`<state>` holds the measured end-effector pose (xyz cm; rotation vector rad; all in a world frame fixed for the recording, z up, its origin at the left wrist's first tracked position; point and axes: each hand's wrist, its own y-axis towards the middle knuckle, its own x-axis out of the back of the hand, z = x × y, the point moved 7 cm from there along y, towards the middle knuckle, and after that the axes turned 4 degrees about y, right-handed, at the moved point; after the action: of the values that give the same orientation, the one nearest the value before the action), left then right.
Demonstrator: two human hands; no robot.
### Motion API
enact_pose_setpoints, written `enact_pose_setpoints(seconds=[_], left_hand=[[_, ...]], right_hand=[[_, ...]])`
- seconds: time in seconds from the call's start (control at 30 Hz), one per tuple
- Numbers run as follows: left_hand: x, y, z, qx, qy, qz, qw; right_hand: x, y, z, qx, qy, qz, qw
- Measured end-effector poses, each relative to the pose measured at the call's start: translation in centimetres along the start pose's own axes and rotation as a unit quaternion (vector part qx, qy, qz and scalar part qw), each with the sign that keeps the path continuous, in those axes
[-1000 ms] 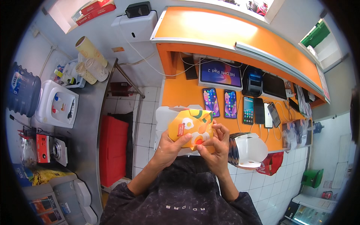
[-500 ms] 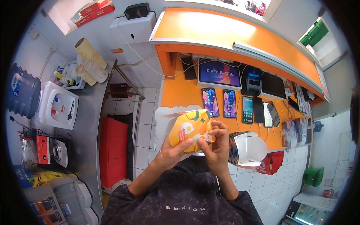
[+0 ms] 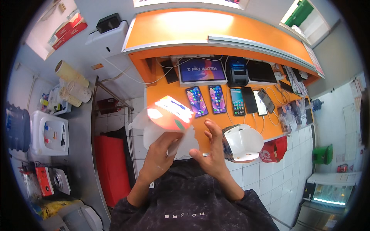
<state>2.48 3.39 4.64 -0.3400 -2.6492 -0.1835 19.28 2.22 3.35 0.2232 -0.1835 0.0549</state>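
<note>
My left hand (image 3: 158,154) is closed around the lower edge of a printed paper food box (image 3: 171,117). The box is tilted, with an orange-red face, a green leaf shape and a bright patch of glare. To its right, my right hand (image 3: 211,152) is apart from the box, with fingers spread and nothing in them. Beneath the box, flat white cardboard blanks (image 3: 187,143) lie at the counter's front left. Just right of my right hand sits a nested stack of folded boxes (image 3: 243,142), its white inside showing.
Several phones (image 3: 217,99) lie on the orange counter (image 3: 154,92), some with cables. Behind them stand a tablet box (image 3: 202,70) and a small dark printer (image 3: 237,73). Plastic-wrapped items (image 3: 295,117) are at the right end. A steel worktop (image 3: 79,146) runs along the left.
My right hand has let go of the box and opened. My left hand has moved left with the box and turned it, so another printed face shows. The whole view has shifted.
</note>
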Motion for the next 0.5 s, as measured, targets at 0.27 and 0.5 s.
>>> enact_pose_setpoints(seconds=[0.27, 0.5], left_hand=[[-3.9, -0.4, -8.1, -0.313, 0.287, 0.077, 0.902], [-1.8, -1.5, -12.0, -0.463, 0.064, -0.140, 0.873]], right_hand=[[6.4, -0.7, 4.4, -0.093, -0.015, -0.147, 0.985], [13.6, -2.4, 6.8, -0.110, -0.092, -0.226, 0.964]])
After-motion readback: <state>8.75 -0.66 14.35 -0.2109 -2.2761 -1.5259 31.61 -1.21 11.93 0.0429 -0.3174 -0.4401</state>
